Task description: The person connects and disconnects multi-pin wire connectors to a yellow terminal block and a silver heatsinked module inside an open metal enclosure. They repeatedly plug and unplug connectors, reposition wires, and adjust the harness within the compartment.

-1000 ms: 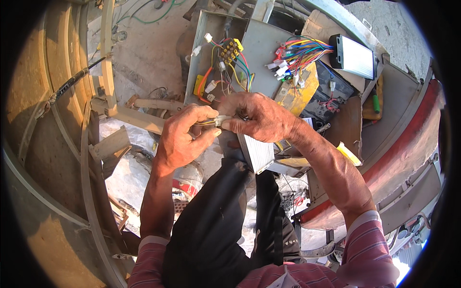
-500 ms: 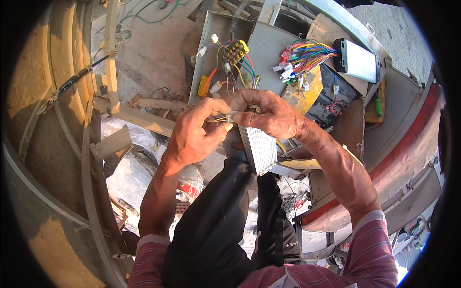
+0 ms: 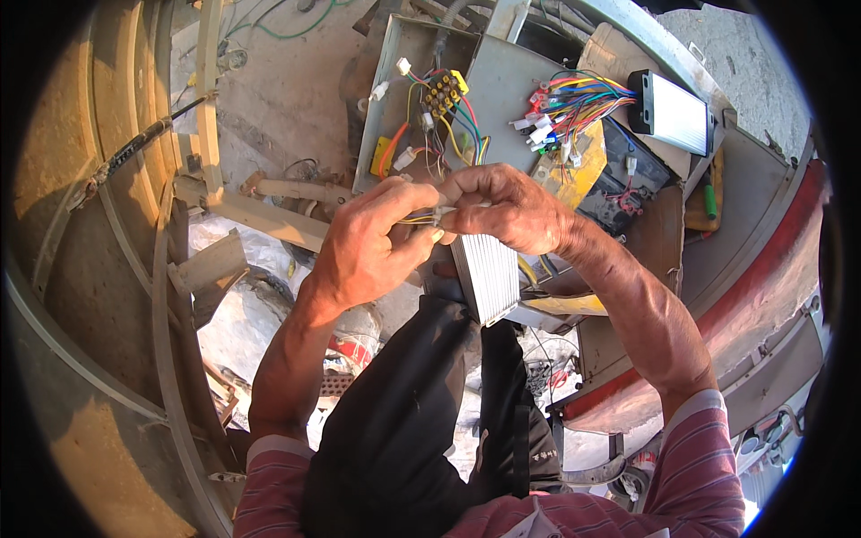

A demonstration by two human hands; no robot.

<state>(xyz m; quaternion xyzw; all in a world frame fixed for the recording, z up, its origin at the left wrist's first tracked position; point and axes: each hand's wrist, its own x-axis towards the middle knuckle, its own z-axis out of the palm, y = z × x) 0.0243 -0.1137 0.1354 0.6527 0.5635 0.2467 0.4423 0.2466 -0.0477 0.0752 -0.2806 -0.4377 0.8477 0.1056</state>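
My left hand [image 3: 369, 240] is closed, thumb and fingers pinching a small bunch of thin yellow and dark wires [image 3: 418, 217]. Fingertip to fingertip with it, my right hand [image 3: 509, 213] pinches a small pale wire connector [image 3: 440, 214] where those wires end. Its far side is hidden by the fingers. Just below the right hand, a silver finned controller box [image 3: 487, 280] stands tilted by my knee, its upper end covered by that hand. Beyond both hands, a dark terminal block with yellow parts [image 3: 443, 93] sits among loose coloured wires and white plugs.
A second controller box [image 3: 680, 114] lies at the far right with a bundle of coloured leads [image 3: 583, 97]. An open grey metal tray [image 3: 387, 67] holds the terminal block. Tan metal framing [image 3: 208, 108] rises on the left; a curved red-edged panel [image 3: 762, 260] bounds the right.
The fingers of both hands have shifted slightly around the connector, the left fingertips now closer to the right ones. Both hands keep their pinch.
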